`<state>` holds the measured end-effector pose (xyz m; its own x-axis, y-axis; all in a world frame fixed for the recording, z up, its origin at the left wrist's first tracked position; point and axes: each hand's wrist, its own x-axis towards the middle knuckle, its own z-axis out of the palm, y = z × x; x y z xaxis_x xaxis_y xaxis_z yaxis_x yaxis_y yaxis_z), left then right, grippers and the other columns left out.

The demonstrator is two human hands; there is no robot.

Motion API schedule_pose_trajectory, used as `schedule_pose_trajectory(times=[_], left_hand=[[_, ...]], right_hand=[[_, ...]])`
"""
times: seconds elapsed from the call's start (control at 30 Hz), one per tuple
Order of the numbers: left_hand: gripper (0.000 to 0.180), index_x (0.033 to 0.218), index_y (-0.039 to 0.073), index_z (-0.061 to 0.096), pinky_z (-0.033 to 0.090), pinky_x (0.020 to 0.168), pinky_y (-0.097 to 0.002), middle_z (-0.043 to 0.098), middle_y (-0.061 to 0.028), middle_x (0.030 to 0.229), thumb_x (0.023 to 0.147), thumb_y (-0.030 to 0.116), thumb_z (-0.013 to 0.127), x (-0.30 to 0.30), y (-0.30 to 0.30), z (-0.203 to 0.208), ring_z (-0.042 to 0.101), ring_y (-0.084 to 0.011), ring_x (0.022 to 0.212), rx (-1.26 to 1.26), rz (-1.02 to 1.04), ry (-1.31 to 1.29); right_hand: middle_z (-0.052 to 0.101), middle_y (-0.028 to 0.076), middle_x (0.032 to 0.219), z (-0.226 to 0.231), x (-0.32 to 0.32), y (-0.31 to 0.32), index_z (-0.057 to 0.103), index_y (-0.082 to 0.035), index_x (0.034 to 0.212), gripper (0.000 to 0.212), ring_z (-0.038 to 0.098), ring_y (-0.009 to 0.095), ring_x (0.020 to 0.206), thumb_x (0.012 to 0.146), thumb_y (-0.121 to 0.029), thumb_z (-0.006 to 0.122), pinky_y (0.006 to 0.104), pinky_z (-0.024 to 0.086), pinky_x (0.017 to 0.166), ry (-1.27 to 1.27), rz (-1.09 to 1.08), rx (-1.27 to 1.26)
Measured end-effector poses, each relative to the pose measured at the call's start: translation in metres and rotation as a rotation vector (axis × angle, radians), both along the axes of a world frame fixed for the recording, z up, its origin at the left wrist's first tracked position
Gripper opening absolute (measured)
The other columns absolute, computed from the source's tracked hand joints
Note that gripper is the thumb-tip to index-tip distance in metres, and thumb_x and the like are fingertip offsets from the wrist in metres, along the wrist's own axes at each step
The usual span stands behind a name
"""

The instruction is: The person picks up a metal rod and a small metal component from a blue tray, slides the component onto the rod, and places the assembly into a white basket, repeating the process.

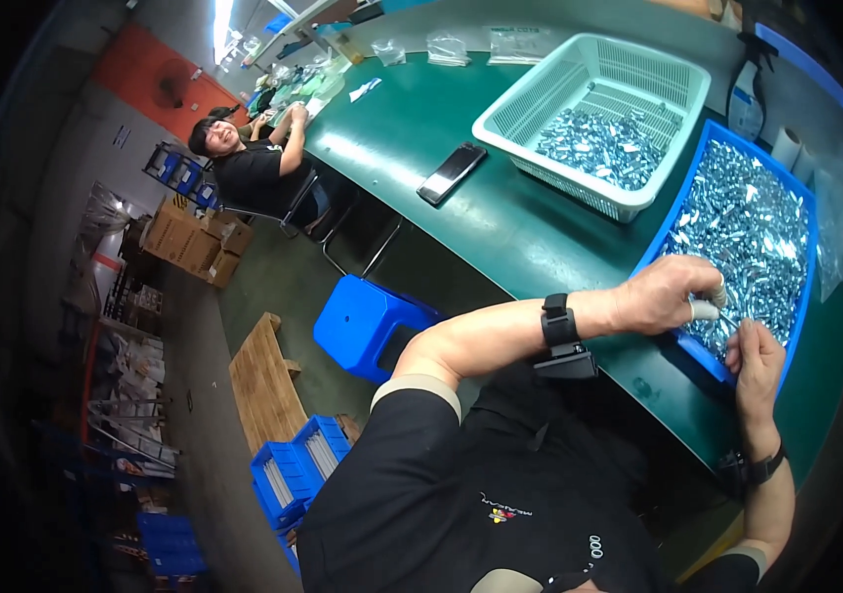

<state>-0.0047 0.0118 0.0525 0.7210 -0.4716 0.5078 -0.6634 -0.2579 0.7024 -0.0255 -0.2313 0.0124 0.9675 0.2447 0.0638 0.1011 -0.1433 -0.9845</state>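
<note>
Over the near end of the blue tray [700, 356], the left hand [672, 295] and right hand [758, 360] have curled fingers; whether they grasp anything I cannot tell. Shiny metal parts [748, 217] fill the tray, a pale green basket [565, 181] beyond its left side.

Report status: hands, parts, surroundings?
Left hand and right hand close together at blue tray; anything pinched too small to tell. Metal pieces heaped inside. Phone apart on green table.
</note>
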Motion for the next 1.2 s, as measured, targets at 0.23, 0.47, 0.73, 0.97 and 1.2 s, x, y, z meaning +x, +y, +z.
schedule_pose_trajectory(times=[0.23,0.47,0.73,0.97,1.2], left_hand=[[0.017,0.093,0.006,0.068,0.053,0.075,-0.0395,0.068,-0.0107,0.087,0.081,0.009,0.08,0.013,0.012,0.013,0.067,-0.0314,0.085,0.092,0.12,-0.203],[0.029,0.109,0.003,0.069,0.053,0.087,-0.0408,0.07,-0.0154,0.102,0.082,0.009,0.078,0.056,0.086,0.082,0.067,-0.033,0.095,0.461,0.623,-0.579],[0.029,0.109,0.009,0.072,0.053,0.083,-0.044,0.067,-0.012,0.096,0.083,0.018,0.078,0.058,-0.008,0.004,0.064,-0.034,0.095,0.685,0.105,-0.14],[0.027,0.1,0.006,0.069,0.052,0.079,-0.0453,0.063,-0.0136,0.094,0.079,0.017,0.08,0.059,-0.019,-0.012,0.063,-0.0357,0.093,0.683,0.053,-0.087],[0.02,0.09,0.006,0.064,0.051,0.076,-0.0451,0.057,-0.0115,0.089,0.076,0.012,0.078,0.05,-0.01,-0.023,0.061,-0.0344,0.089,0.575,-0.015,-0.096]], right_hand=[[0.054,-0.002,0.07,-0.007,-0.009,-0.017,0.061,-0.003,0.088,0.03,0.044,0.005,0.059,0.108,-0.025,0.053,0.02,0.034,0.055,-0.011,-0.188,0.077],[0.057,-0.002,0.073,0.012,0.007,0.01,0.064,-0.005,0.09,0.032,0.049,0.004,0.066,0.108,-0.03,0.053,0.0199,0.04,0.061,-0.037,-0.16,0.211],[0.061,-0.002,0.073,0.015,0.005,-0.006,0.065,-0.004,0.091,0.034,0.052,0.004,0.065,0.106,-0.033,0.056,0.0196,0.042,0.06,-0.012,-0.145,0.222],[0.061,0.0,0.071,0.015,0.002,0.003,0.065,-0.002,0.09,0.028,0.052,0.005,0.063,0.106,-0.023,0.055,0.0206,0.042,0.057,0.059,-0.166,0.216],[0.061,0.001,0.072,0.007,-0.007,0.001,0.063,-0.002,0.087,0.027,0.052,0.005,0.061,0.106,-0.02,0.056,0.0201,0.041,0.056,0.027,-0.138,0.264]])
